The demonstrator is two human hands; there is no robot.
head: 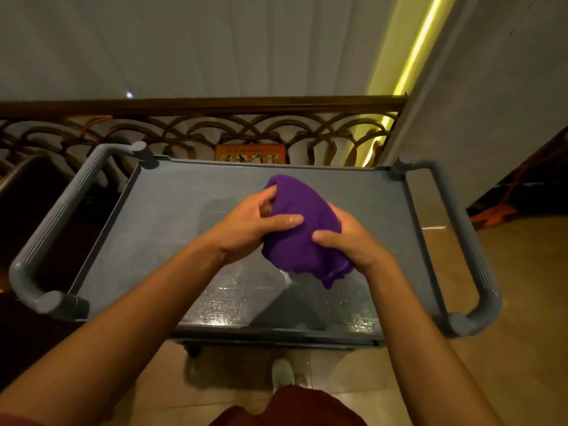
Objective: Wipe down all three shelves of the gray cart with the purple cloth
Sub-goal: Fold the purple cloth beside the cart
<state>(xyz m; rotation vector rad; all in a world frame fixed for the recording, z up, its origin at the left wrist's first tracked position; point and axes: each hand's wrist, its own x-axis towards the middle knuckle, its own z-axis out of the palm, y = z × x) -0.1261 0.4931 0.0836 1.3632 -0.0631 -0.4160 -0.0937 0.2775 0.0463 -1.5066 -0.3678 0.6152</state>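
The orange sign's [250, 155] print is too blurred to read.

My only view rides on the person's head, looking steeply forward and down, close over the gray cart's top shelf [172, 216], with the railing [196, 103] beyond and floor [507, 272] below.

Purple cloth [299, 229] — bunched, in the grip of left hand [252, 229] and right hand [353, 241], above gray cart [159, 216] top shelf — wet sheen near front edge.
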